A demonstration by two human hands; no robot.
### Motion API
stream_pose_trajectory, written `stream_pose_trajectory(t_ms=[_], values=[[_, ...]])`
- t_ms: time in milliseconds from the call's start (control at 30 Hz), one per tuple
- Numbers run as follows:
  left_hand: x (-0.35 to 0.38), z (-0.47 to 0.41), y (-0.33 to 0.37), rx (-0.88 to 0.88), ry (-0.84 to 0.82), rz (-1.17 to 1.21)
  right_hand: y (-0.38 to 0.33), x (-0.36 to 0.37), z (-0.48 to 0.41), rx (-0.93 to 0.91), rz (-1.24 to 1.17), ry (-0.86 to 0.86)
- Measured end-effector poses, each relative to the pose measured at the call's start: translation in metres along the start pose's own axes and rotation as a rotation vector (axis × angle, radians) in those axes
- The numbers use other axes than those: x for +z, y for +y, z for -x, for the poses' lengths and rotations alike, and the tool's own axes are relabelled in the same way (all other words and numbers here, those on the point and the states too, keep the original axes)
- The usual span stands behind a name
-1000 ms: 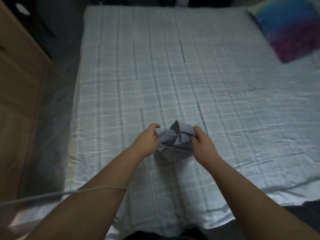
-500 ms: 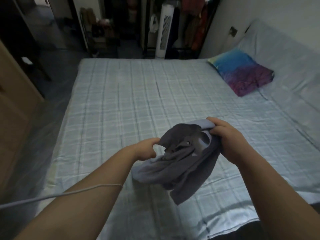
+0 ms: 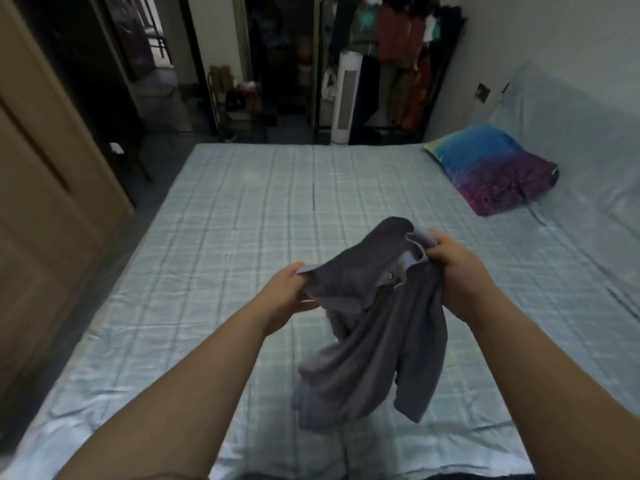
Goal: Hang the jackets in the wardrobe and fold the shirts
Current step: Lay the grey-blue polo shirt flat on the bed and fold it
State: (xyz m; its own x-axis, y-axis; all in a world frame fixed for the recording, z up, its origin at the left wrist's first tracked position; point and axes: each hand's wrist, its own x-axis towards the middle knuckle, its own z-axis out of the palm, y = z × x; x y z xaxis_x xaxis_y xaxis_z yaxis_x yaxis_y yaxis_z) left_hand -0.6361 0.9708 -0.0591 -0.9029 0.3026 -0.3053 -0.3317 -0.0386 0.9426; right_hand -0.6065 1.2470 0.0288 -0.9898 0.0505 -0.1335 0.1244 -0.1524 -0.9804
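A grey collared shirt (image 3: 374,327) hangs in the air above the near half of the bed (image 3: 242,216). My left hand (image 3: 287,296) pinches its left upper edge. Near the collar, my right hand (image 3: 460,275) grips the shirt's right side. A small button shows beside the collar. The body and sleeves droop down loosely between my forearms, and the lower hem hangs just over the checked sheet.
A blue and purple pillow (image 3: 495,168) lies at the bed's far right. A wooden wardrobe (image 3: 45,188) stands on the left. Behind the bed are a white tower fan (image 3: 344,98) and a rack of hanging clothes (image 3: 401,43).
The shirt has gone from a bunched ball low over the sheet to hanging open. Both hands have lifted and spread apart, and my view has tilted up to show the room.
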Motion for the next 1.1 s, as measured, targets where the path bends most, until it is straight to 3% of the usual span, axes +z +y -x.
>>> stream_pose_trajectory(t_ms=[167,267,467,533,633,700,800,933,1100], values=[[0.000,0.041,0.064,0.145,0.092,0.036,-0.018,-0.001,0.007,-0.048,0.177,-0.060],[-0.005,0.068,0.101,0.221,0.116,-0.083,-0.039,0.005,0.014,-0.126,0.343,-0.032],[-0.026,0.136,0.159,0.156,-0.110,-0.116,-0.091,0.024,0.040,-0.290,0.630,0.022],[-0.038,0.158,0.169,0.111,-0.161,-0.255,-0.109,0.034,0.054,-0.294,0.690,-0.006],[-0.056,0.185,0.176,0.061,-0.141,-0.744,-0.125,0.051,0.076,-0.308,0.812,-0.123],[-0.068,0.195,0.177,-0.013,-0.153,-0.864,-0.127,0.062,0.087,-0.375,0.945,-0.160],[-0.084,0.204,0.170,-0.067,-0.155,-0.730,-0.123,0.076,0.096,-0.467,1.043,-0.137],[-0.092,0.216,0.163,0.123,0.008,-0.811,-0.124,0.081,0.104,-0.497,0.866,0.026],[-0.086,0.225,0.169,0.278,0.147,-0.582,-0.133,0.080,0.110,-0.484,0.831,0.067]])
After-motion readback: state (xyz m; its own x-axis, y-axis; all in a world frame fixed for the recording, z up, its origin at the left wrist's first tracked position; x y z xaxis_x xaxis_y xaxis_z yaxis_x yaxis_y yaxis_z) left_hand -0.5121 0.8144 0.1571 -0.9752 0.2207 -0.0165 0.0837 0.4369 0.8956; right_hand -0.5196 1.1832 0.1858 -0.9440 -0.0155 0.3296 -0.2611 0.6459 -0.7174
